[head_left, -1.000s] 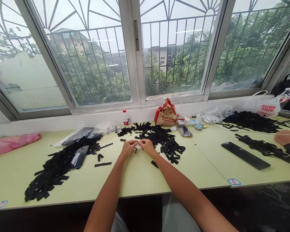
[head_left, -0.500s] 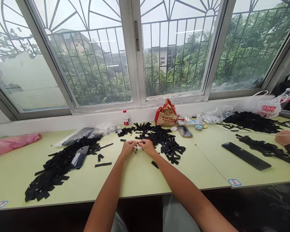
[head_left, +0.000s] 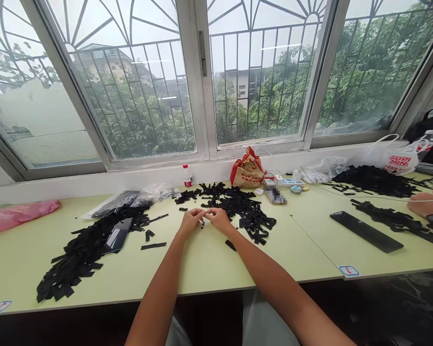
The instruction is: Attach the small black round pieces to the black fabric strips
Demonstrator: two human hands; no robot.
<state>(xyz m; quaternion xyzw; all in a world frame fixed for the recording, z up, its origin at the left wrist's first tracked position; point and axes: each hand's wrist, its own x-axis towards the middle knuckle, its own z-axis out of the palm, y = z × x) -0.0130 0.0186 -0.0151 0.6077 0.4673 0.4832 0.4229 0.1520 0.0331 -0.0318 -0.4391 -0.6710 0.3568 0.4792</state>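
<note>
My left hand (head_left: 191,221) and my right hand (head_left: 217,219) meet over the pale yellow-green table (head_left: 216,269), their fingertips pinched together. What they hold between them is too small and too hidden to name. Just below the fingertips lie a few tiny black pieces (head_left: 202,225). Right behind and beside my right hand spreads a loose pile of short black fabric strips (head_left: 250,206), some with small shiny spots. One single strip (head_left: 230,245) lies by my right wrist, and another (head_left: 153,246) rests left of my left forearm.
A long heap of black strips (head_left: 75,254) with a dark phone-like slab (head_left: 118,235) on it lies left. Behind stand a small bottle (head_left: 188,176), a paper bag (head_left: 248,173) and a power strip (head_left: 288,181). At right are a black slab (head_left: 365,231) and another person's hand (head_left: 423,203).
My hands stay pinched together at nearly the same spot, with only slight finger movement. The whole view has shifted very slightly. At right the other person's hand has moved a little.
</note>
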